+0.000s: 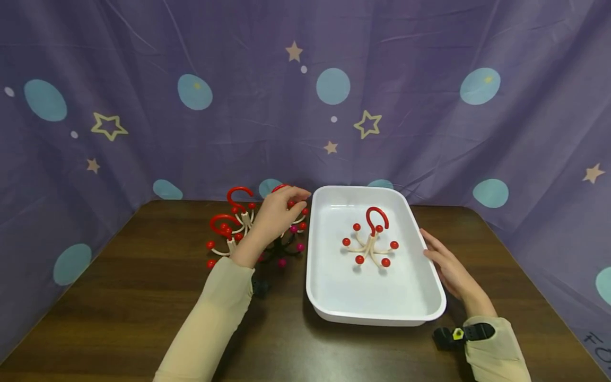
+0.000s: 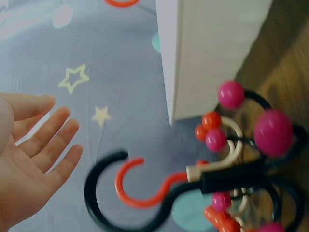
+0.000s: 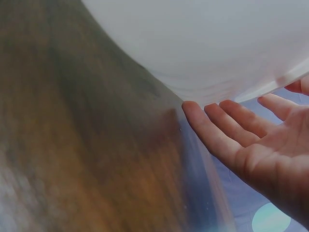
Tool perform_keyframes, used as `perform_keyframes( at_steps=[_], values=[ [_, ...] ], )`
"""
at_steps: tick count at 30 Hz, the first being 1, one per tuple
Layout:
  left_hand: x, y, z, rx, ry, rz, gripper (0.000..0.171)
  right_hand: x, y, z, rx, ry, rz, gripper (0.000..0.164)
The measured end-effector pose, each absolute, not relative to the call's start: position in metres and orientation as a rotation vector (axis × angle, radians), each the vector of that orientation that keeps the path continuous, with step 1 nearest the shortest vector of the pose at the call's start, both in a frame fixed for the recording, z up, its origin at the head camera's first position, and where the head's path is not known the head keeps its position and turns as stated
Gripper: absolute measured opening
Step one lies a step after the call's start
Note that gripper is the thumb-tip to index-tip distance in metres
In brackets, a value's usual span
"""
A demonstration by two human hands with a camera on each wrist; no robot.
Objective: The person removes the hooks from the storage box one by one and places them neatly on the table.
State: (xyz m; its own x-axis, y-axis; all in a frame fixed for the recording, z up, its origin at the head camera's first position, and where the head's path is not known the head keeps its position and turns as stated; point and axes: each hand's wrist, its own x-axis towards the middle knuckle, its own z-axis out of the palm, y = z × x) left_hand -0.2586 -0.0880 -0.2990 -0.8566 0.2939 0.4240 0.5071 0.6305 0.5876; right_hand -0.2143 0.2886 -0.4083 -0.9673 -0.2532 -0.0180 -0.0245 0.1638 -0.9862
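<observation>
My left hand [image 1: 277,215] hovers, empty, over the group of hook hangers left of the tray. Its fingers are relaxed and bent a little in the left wrist view. Below it stands a black hanger [image 2: 231,178] with a curved hook and pink-ball-tipped arms. Cream hangers [image 1: 231,245] with red hooks and red balls stand around it, partly hidden by the hand and sleeve. Another cream hanger [image 1: 369,244], red hook up, stands inside the white tray [image 1: 334,297]. My right hand [image 1: 451,268] rests its extended fingertips against the tray's right side.
The brown wooden table [image 1: 124,302] carries everything, its far edge close to a purple patterned curtain [image 1: 410,143]. The tray's raised wall [image 2: 212,63] stands just right of the hanger group. A dark camera on a strap [image 1: 448,338] sits at the right wrist.
</observation>
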Motion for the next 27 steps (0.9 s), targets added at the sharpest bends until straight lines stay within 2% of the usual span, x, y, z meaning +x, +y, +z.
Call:
perform_keyframes(
  at_steps=[16, 27],
  values=[
    [-0.271, -0.024, -0.278, -0.819, -2.642, -1.006, 0.023, -0.215, 0.288, -0.408, -0.286, 2.249, -1.917, 0.058],
    [-0.281, 0.019, -0.283, -0.926, -2.794, -0.910, 0.028, -0.215, 0.289, -0.409, -0.285, 2.248, -1.913, 0.058]
  ],
)
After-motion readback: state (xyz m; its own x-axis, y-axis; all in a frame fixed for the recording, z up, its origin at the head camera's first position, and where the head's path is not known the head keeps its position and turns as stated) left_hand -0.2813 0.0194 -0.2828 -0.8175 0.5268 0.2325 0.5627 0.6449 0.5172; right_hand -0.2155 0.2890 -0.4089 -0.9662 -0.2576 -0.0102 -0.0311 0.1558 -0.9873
